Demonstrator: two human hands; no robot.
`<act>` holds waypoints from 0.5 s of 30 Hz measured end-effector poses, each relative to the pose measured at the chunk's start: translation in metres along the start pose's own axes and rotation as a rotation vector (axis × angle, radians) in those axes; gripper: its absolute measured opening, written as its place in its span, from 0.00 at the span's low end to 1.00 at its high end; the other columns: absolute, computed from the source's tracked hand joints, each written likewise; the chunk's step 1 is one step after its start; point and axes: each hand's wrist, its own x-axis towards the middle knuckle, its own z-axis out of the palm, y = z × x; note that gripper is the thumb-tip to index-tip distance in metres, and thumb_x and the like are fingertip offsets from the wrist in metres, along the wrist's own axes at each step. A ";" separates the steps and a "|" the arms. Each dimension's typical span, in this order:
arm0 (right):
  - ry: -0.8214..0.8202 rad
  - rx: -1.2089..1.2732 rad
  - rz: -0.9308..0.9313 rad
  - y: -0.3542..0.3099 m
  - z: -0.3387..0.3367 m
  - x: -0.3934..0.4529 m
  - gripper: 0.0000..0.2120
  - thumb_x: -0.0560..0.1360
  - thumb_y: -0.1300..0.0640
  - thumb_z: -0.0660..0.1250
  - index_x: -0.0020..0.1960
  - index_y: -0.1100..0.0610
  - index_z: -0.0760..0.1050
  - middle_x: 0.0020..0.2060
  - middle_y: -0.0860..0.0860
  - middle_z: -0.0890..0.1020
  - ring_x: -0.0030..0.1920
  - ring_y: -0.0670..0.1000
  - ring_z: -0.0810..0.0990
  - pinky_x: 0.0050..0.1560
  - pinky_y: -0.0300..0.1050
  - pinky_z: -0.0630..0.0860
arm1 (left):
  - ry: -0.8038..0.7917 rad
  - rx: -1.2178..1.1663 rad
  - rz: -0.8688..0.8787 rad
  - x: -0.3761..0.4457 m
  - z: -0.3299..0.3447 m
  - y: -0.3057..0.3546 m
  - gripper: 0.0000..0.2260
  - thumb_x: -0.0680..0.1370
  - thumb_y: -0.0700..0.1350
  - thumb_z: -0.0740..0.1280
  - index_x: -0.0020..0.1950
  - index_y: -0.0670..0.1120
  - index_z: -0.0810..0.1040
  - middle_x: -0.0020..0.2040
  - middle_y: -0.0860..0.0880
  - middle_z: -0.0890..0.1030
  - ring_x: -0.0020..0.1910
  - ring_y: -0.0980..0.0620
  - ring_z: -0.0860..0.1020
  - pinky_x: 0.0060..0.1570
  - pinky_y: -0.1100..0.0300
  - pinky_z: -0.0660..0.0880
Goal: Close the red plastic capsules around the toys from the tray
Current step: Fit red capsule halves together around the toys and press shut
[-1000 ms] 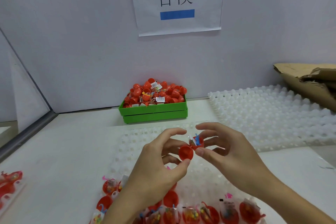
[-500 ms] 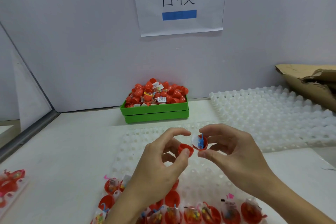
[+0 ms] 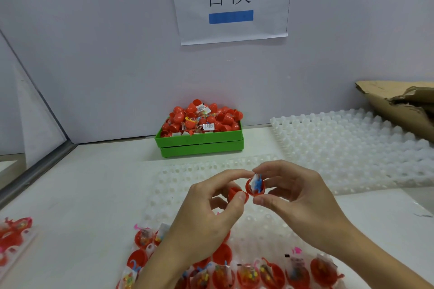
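Red plastic capsule halves (image 3: 246,189), hinged, had swung closer over a second: left hand (image 3: 206,216) pinched the empty cup, right hand (image 3: 298,204) gripped the toy-filled half at 12 o'clock above the white tray (image 3: 270,225); closure looked imminent.

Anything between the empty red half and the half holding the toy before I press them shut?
Possibly the toy packet: it sticks out past the rim of the capsule half in the right hand. The empty half, pinched by the left hand, sits just beside it; nothing else lies between them.

Open red capsule (image 3: 249,189), bagged blue toy (image 3: 256,183) inside, held above tray (image 3: 187,180).
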 end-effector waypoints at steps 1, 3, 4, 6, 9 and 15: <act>0.004 0.011 0.007 0.000 0.000 0.000 0.18 0.66 0.69 0.78 0.51 0.52 0.81 0.43 0.51 0.86 0.46 0.53 0.86 0.49 0.47 0.83 | 0.000 0.000 -0.004 0.000 0.000 0.000 0.14 0.74 0.55 0.63 0.57 0.65 0.80 0.41 0.54 0.80 0.43 0.54 0.79 0.46 0.56 0.80; 0.015 0.041 0.021 0.001 0.000 0.000 0.17 0.66 0.68 0.78 0.51 0.54 0.81 0.43 0.52 0.86 0.45 0.54 0.86 0.50 0.47 0.83 | 0.001 -0.001 -0.013 0.000 -0.001 0.000 0.14 0.73 0.56 0.63 0.57 0.65 0.80 0.43 0.54 0.81 0.45 0.53 0.80 0.46 0.56 0.81; 0.018 0.056 0.027 0.001 0.000 0.000 0.16 0.66 0.68 0.78 0.50 0.54 0.81 0.43 0.53 0.87 0.45 0.54 0.86 0.50 0.47 0.83 | 0.004 -0.003 -0.017 0.000 -0.001 0.000 0.14 0.73 0.56 0.64 0.58 0.64 0.80 0.43 0.53 0.81 0.46 0.53 0.81 0.47 0.55 0.81; 0.019 0.076 0.038 0.001 0.000 0.000 0.15 0.66 0.67 0.78 0.48 0.53 0.80 0.42 0.53 0.87 0.44 0.54 0.87 0.49 0.46 0.83 | 0.010 -0.009 -0.026 0.000 -0.002 -0.001 0.13 0.74 0.53 0.64 0.57 0.63 0.80 0.43 0.53 0.82 0.46 0.53 0.81 0.48 0.54 0.80; 0.016 0.084 0.040 -0.001 0.001 0.000 0.14 0.65 0.63 0.78 0.46 0.50 0.80 0.42 0.53 0.87 0.44 0.54 0.87 0.47 0.43 0.82 | 0.015 -0.011 -0.040 -0.001 -0.002 -0.002 0.13 0.74 0.53 0.65 0.57 0.62 0.80 0.44 0.54 0.83 0.48 0.52 0.82 0.49 0.54 0.81; 0.021 0.072 0.040 0.000 -0.001 0.000 0.16 0.66 0.66 0.77 0.49 0.52 0.80 0.43 0.53 0.87 0.44 0.54 0.86 0.49 0.44 0.82 | 0.018 -0.026 -0.036 -0.001 -0.001 -0.002 0.14 0.74 0.52 0.65 0.58 0.62 0.79 0.43 0.54 0.82 0.48 0.52 0.82 0.47 0.57 0.80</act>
